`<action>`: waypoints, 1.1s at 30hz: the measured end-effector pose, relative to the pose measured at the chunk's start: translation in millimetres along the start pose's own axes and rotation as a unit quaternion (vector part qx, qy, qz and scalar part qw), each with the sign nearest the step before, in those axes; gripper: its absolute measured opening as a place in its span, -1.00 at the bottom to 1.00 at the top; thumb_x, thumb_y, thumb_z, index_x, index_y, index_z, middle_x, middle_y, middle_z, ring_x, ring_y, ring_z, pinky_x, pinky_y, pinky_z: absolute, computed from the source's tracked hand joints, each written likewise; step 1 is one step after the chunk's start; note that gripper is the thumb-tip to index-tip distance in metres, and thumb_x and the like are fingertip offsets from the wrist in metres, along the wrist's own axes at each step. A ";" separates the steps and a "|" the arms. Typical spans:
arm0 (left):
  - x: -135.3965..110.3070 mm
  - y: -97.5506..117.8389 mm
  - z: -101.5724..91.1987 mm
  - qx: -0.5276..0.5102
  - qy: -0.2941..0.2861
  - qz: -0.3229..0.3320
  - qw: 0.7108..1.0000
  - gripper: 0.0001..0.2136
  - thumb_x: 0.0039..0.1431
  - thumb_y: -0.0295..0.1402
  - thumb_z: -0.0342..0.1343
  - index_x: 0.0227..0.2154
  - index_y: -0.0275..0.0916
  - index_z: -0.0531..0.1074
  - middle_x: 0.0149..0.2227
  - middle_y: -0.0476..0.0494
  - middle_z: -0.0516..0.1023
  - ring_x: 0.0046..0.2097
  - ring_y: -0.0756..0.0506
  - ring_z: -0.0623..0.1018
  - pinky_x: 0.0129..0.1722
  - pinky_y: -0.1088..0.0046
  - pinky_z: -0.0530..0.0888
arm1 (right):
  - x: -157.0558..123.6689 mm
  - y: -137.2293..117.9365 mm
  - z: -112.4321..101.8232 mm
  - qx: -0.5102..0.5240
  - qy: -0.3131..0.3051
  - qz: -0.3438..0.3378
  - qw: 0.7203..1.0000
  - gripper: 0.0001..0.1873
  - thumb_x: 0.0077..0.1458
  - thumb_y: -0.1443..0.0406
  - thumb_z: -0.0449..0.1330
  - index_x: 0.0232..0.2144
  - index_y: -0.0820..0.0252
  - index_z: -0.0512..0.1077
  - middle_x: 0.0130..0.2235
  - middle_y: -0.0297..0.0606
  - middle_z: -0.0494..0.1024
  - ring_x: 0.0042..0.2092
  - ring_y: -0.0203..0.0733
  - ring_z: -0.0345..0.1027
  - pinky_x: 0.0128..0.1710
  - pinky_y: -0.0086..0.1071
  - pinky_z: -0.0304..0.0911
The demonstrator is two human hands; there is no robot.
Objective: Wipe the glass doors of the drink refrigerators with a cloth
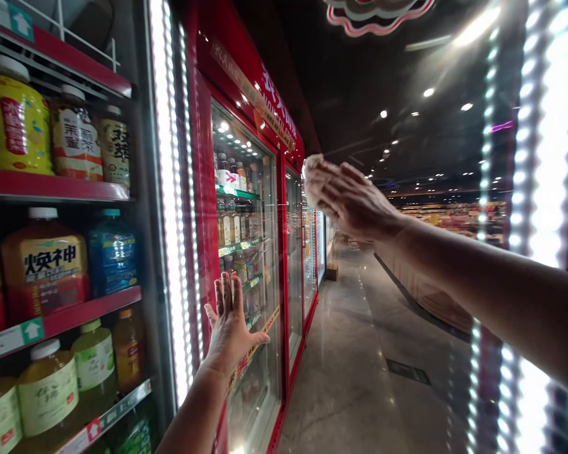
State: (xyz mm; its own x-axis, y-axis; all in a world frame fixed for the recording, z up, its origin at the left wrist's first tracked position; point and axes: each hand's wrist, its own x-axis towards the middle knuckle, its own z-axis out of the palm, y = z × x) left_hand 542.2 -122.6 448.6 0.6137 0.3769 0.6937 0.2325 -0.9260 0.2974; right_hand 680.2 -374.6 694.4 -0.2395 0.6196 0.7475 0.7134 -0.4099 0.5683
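Observation:
My left hand (230, 328) is raised with its fingers stretched up and the thumb out to the right. It seems to lie flat against a clear glass pane (497, 391), which shows mainly by its bright light reflections. Higher and to the right, my right hand (360, 198) is closed on a pale, crumpled cloth (313, 180). The cloth bunches out beyond its fingertips and seems pressed to the same pane. Part of the cloth is hidden by the fingers.
On the left, open shelves (61, 185) carry several drink bottles (52, 261), beside a bright vertical light strip (168, 189). Red-framed drink coolers (284, 265) line the aisle. A shiny floor (341, 366) runs back past a low curved counter (421, 287) on the right.

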 end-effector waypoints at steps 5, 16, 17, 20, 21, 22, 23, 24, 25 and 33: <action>-9.6 -1.9 2.9 0.002 -0.013 -0.034 0.999 0.40 -0.19 -0.21 0.50 0.43 0.00 -0.59 0.50 -0.41 -0.45 0.47 -0.44 -0.40 0.29 -0.43 -0.05 | 12.7 -8.2 8.3 0.000 0.052 0.088 0.995 -0.49 0.38 0.27 0.05 0.33 0.13 0.25 0.44 -0.11 0.13 0.49 0.01 -0.17 0.45 0.16 -0.16; -19.4 -9.5 8.5 -0.019 -0.028 -0.057 0.998 0.33 -0.21 -0.32 0.49 0.47 0.02 -0.37 0.51 -0.35 -0.43 0.47 -0.42 -0.41 0.34 -0.34 0.01 | 50.1 -27.2 18.4 0.016 0.047 0.074 0.996 -0.52 0.42 0.24 -0.01 0.31 0.22 0.26 0.46 -0.10 0.08 0.50 -0.04 -0.21 0.47 0.11 -0.19; -20.2 -9.9 9.1 -0.024 -0.025 -0.055 0.998 0.32 -0.20 -0.33 0.49 0.47 0.02 -0.37 0.51 -0.34 -0.42 0.48 -0.42 -0.39 0.35 -0.30 0.02 | 55.4 -30.0 19.8 0.013 0.059 0.097 0.993 -0.52 0.41 0.24 -0.01 0.30 0.23 0.26 0.46 -0.09 0.08 0.50 -0.02 -0.23 0.47 0.12 -0.22; -24.7 -10.8 12.5 -0.039 -0.025 -0.057 0.997 0.31 -0.19 -0.36 0.48 0.47 0.03 -0.36 0.51 -0.31 -0.42 0.49 -0.41 -0.32 0.37 -0.20 0.08 | 59.0 -52.3 31.6 0.023 0.031 0.070 0.997 -0.54 0.41 0.26 -0.01 0.27 0.26 0.30 0.45 -0.08 0.09 0.50 0.00 -0.21 0.48 0.08 -0.22; -26.9 -10.8 14.1 -0.041 -0.027 -0.059 0.997 0.31 -0.19 -0.37 0.48 0.47 0.03 -0.36 0.51 -0.32 -0.42 0.49 -0.42 -0.30 0.37 -0.20 0.10 | 58.1 -60.8 36.1 0.030 0.011 0.041 0.999 -0.56 0.41 0.27 0.00 0.26 0.25 0.32 0.45 -0.10 0.11 0.50 -0.01 -0.19 0.48 0.05 -0.20; -29.5 -10.6 15.9 -0.039 -0.029 -0.062 0.997 0.31 -0.19 -0.38 0.48 0.47 0.02 -0.36 0.51 -0.34 -0.42 0.49 -0.44 -0.30 0.36 -0.21 0.13 | 57.8 -67.6 39.9 0.039 -0.010 0.008 0.999 -0.57 0.40 0.28 0.01 0.24 0.23 0.34 0.44 -0.13 0.13 0.49 -0.03 -0.17 0.48 0.02 -0.17; -32.1 -10.3 17.9 -0.036 -0.031 -0.064 0.997 0.32 -0.20 -0.39 0.49 0.47 0.00 -0.37 0.51 -0.37 -0.41 0.48 -0.46 -0.30 0.35 -0.22 0.14 | 59.0 -72.0 42.3 0.048 -0.028 -0.022 0.998 -0.58 0.40 0.29 0.03 0.23 0.22 0.36 0.43 -0.16 0.15 0.49 -0.06 -0.16 0.47 0.00 -0.14; -34.8 -9.9 20.0 -0.032 -0.032 -0.066 0.997 0.34 -0.21 -0.38 0.50 0.47 -0.02 -0.38 0.51 -0.40 -0.41 0.48 -0.48 -0.29 0.33 -0.25 0.15 | 62.2 -73.5 43.4 0.055 -0.041 -0.042 0.997 -0.59 0.39 0.29 0.04 0.23 0.21 0.36 0.43 -0.17 0.16 0.49 -0.07 -0.14 0.47 -0.01 -0.13; -37.4 -9.7 22.3 -0.029 -0.033 -0.069 0.997 0.35 -0.21 -0.36 0.51 0.47 -0.04 -0.39 0.50 -0.43 -0.40 0.47 -0.50 -0.29 0.32 -0.27 0.15 | 67.5 -72.4 43.2 0.060 -0.048 -0.051 0.996 -0.58 0.39 0.29 0.05 0.24 0.21 0.35 0.43 -0.18 0.16 0.49 -0.08 -0.14 0.47 0.00 -0.13; -52.0 -18.5 39.3 -0.030 -0.029 -0.068 0.997 0.41 -0.24 -0.28 0.54 0.45 0.04 -0.48 0.51 -0.40 -0.41 0.47 -0.50 -0.27 0.28 -0.29 0.23 | 114.3 -83.3 58.4 0.016 0.015 0.052 0.998 -0.50 0.40 0.26 0.06 0.31 0.28 0.22 0.48 -0.16 0.01 0.51 -0.01 -0.27 0.48 0.02 -0.29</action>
State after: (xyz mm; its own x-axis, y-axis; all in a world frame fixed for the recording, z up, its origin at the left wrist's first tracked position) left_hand 535.5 -125.9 381.2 0.6232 0.4946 0.6058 0.2722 -0.8634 0.4249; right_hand 631.8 -230.5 712.4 -0.1826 0.5548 0.8117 0.7562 -0.4483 0.4766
